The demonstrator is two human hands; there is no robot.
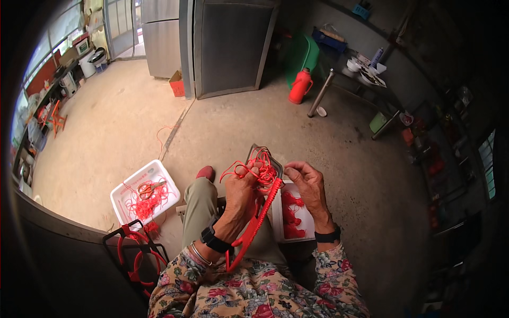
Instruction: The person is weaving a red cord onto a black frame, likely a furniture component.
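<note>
Over my lap stands a dark frame (277,165), its long side wound with red cord (258,225) down toward my waist. My left hand (241,188) is closed on a loose tangle of red cord (263,168) at the top of the frame. Just right of the frame's edge, my right hand (310,188) has thumb and forefinger pinched together; anything between them is too small to make out. Under my right hand lies a white tray (308,212) with red cord bundles (291,214).
At left on the floor, a white basin (119,204) holds tangled red cord and orange-handled scissors (151,186). Beside it stands a black rack with red loops (139,254). Farther off are a red thermos (300,86), a table (339,79), a grey cabinet (233,47) and a red carton (177,85).
</note>
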